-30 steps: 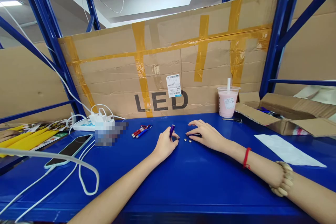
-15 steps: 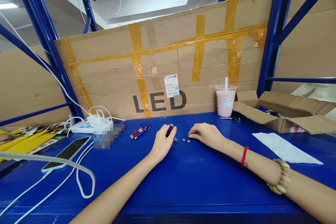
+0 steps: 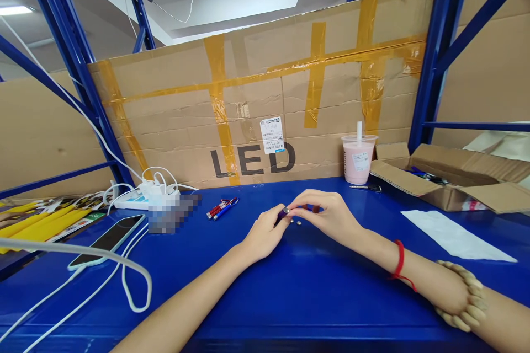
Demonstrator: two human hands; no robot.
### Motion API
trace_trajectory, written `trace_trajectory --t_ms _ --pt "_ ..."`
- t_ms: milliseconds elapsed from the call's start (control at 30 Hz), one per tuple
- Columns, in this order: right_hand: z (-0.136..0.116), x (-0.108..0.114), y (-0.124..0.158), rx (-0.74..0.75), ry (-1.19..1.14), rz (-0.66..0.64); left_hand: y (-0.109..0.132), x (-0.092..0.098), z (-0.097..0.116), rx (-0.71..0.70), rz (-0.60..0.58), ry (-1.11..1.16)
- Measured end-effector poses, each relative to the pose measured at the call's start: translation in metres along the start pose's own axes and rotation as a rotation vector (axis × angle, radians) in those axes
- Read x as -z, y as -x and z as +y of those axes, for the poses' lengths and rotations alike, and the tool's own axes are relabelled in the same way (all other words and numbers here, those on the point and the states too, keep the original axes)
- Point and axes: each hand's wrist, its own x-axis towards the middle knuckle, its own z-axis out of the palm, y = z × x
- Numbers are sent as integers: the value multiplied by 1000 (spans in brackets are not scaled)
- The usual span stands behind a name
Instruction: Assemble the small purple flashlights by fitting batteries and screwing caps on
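My left hand [image 3: 265, 234] is closed around a short dark purple tube [image 3: 282, 213], its open-looking metal end pointing up and to the right. My right hand [image 3: 325, 212] reaches in from the right, thumb and forefinger pinched together at that end of the tube. What the fingertips hold is too small to make out. Just below the right fingers lie small silvery discs like button cells [image 3: 298, 223], partly covered by the hand. Left of my hands, red and blue slim metal tubes [image 3: 222, 208] with clips rest together on the blue table [image 3: 314, 292].
At left are a phone [image 3: 108, 242], white cables and a power strip [image 3: 141, 200]. A cup of pink drink [image 3: 358, 160] stands at the back right beside a dark pen [image 3: 365, 188]. An open carton [image 3: 447, 193] and a white paper sheet [image 3: 457, 237] lie at right.
My right hand has moved left and its fingertips now meet the end of the purple tube. The left hand has shifted slightly right, covering the small metal piece beside it.
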Motion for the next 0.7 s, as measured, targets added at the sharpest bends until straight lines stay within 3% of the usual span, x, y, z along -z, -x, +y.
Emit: trace_trajectory --t_ms 367,700 --pt "9 -1 2 -20 11 -68 1 2 -1 67 -13 -51" --pt "4 2 4 -53 121 -265 1 2 0 98 -21 -62"
